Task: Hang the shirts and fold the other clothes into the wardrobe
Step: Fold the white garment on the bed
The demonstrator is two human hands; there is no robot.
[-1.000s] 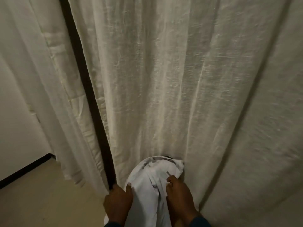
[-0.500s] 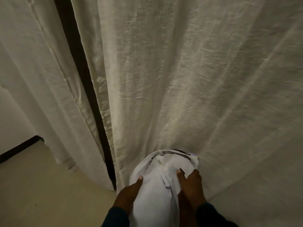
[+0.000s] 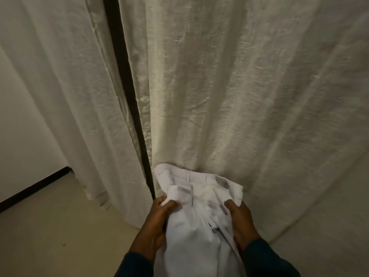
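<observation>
A white garment [image 3: 197, 212], with a waistband showing at its top edge, hangs bunched between both hands at the bottom middle of the head view. My left hand [image 3: 157, 222] grips its left side, fingers curled into the cloth. My right hand [image 3: 241, 222] grips its right side. The garment's top touches a cream curtain [image 3: 229, 96] that covers what lies behind it. The wardrobe's inside is hidden.
A dark vertical gap [image 3: 127, 92] splits the right curtain from a second cream curtain panel [image 3: 75, 96] on the left. A white wall [image 3: 24, 126] with a dark skirting strip [image 3: 36, 184] stands at far left. Beige floor [image 3: 60, 236] lies below.
The garment has spread wider, its waistband now showing. Both hands have moved apart on it, and the view has shifted so the curtain gap sits further right.
</observation>
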